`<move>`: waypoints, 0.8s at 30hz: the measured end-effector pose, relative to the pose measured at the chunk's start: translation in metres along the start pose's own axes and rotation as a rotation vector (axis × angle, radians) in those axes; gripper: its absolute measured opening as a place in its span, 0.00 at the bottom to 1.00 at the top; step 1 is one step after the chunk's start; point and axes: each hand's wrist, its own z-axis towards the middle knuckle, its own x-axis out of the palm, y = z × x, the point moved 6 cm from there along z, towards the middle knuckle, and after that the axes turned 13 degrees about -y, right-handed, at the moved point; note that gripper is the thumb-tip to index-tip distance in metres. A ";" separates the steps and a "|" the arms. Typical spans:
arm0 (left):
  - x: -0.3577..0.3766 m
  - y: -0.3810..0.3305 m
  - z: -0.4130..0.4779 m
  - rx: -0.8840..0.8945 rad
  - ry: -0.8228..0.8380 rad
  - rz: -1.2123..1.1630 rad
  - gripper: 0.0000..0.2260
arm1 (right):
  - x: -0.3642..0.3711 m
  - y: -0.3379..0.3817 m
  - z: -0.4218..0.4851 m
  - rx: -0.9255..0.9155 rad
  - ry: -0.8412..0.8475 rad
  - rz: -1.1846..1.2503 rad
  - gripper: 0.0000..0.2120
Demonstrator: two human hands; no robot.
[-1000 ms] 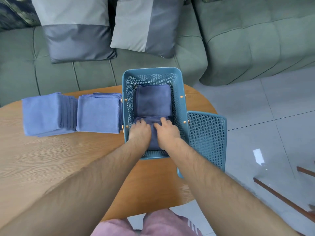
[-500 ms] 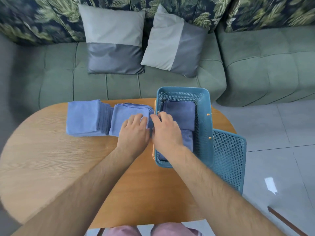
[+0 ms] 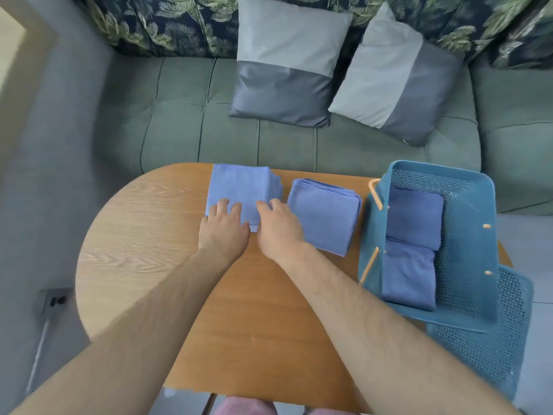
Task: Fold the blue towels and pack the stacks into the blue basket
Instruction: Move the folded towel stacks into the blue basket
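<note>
**Half packed, half waiting**

Two folded stacks already lay inside the blue basket [image 3: 466, 187]. The far packed stack [image 3: 414, 217] sat at the basket's far end and the near packed stack [image 3: 408, 274] at its near end. They touched each other along the basket's left wall, and a bare strip of floor showed along its right wall.

Two more folded stacks sat outside it on the table [image 3: 149, 235]. The closer stack [image 3: 324, 215] lay just beside the basket's left wall. The outer stack [image 3: 242, 193] lay beyond that, farther from the basket, with a narrow gap between the two. No unfolded towel showed anywhere, so you seemed to have finished the folding; packing was about half done.

Both your hands were on the outer stack. Your left hand [image 3: 223, 229] lay flat on its top, fingers straight and slightly spread, at the corner away from the basket. Your right hand [image 3: 278, 226] sat at the corner facing the basket, fingers bent towards the gap. I cannot tell whether they had hooked round the pile's side or only rested there.

What remained, by my judgement, was to lift this pile across into the basket and then the closer one. A second perforated blue piece [image 3: 493, 354] lay under the basket's near right corner.
</note>
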 end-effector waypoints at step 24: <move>0.023 0.089 0.028 -0.539 0.098 -0.880 0.10 | 0.040 0.020 0.024 0.499 0.009 0.378 0.20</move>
